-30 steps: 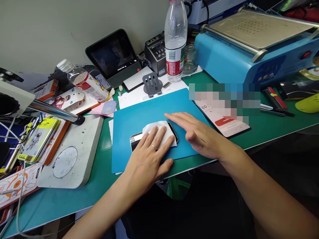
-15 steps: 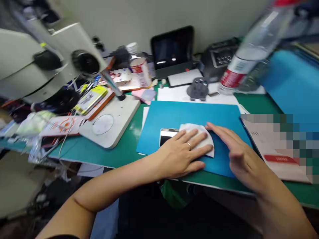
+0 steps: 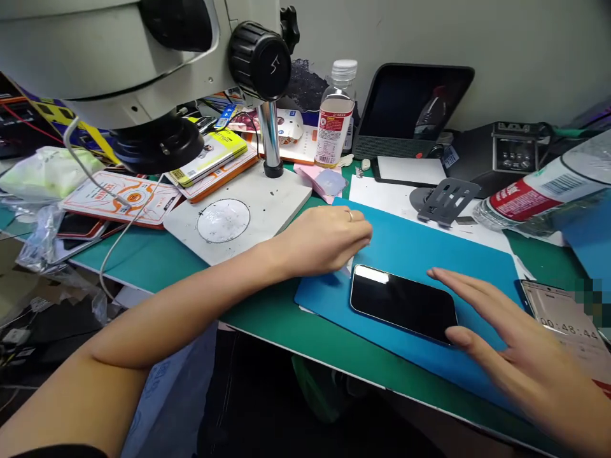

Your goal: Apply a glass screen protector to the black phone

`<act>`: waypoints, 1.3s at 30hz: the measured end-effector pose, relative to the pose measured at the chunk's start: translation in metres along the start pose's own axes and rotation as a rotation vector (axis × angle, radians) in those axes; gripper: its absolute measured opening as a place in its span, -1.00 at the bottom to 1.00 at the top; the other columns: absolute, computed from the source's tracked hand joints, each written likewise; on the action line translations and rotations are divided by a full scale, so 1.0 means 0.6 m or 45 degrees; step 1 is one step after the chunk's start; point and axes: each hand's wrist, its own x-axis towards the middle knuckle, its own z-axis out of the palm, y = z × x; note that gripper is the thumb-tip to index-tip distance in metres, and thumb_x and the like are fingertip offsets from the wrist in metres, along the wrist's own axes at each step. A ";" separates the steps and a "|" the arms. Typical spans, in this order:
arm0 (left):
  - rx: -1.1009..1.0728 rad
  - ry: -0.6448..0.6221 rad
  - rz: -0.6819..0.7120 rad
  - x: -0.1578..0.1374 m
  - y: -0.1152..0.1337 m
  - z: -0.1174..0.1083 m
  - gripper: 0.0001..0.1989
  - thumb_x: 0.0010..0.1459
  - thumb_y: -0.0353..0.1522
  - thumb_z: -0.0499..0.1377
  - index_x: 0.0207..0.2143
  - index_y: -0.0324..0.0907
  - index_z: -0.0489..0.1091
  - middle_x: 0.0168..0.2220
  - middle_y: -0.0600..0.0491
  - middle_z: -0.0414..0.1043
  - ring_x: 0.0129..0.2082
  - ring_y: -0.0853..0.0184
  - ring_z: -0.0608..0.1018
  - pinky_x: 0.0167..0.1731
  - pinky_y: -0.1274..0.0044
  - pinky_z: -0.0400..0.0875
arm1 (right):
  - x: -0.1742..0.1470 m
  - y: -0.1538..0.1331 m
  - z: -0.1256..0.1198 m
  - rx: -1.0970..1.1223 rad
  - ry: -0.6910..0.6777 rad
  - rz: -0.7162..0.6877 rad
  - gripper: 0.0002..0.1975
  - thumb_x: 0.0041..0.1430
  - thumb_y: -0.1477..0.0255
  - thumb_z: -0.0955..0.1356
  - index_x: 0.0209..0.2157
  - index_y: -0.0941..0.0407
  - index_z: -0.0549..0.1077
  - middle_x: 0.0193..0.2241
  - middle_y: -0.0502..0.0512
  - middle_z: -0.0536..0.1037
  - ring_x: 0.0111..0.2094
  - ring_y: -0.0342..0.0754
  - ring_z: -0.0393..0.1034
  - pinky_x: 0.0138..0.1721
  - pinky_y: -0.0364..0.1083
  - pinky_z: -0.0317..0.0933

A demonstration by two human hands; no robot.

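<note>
A smartphone (image 3: 403, 305) lies face up on the blue mat (image 3: 458, 248), its black screen reflecting light at the far left corner. My left hand (image 3: 329, 238) is closed beyond the phone's left end, wearing a ring. A small bit of a white wipe (image 3: 349, 266) shows below its fingers; the rest is hidden by the hand. At the phone's right end, my right hand (image 3: 515, 343) is open, thumb and fingers apart. Its thumb tip is at the phone's corner; whether it touches, I cannot tell.
A microscope (image 3: 157, 76) with a pale base (image 3: 281, 197) stands at left. Behind are a drink bottle (image 3: 334, 121), a dark tablet-like screen (image 3: 420, 102) and a grey phone stand (image 3: 446, 203). A large bottle (image 3: 534, 197) and another phone showing a timer (image 3: 563, 318) are at right.
My left hand has lifted off the phone and closed, moving left with the white wipe and uncovering the screen. My right hand stays open by the phone's right end. The view has shifted.
</note>
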 end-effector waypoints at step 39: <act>-0.410 -0.364 -0.500 0.066 0.079 0.046 -0.89 0.26 -0.34 0.29 -0.35 -0.12 0.44 -0.29 0.09 0.56 -0.24 0.21 0.49 -0.21 0.40 0.33 | 0.166 0.016 0.042 0.336 0.145 -0.152 -0.27 0.39 -0.10 0.06 0.06 0.12 0.57 0.04 0.35 0.59 0.15 0.31 0.40 0.15 0.26 0.25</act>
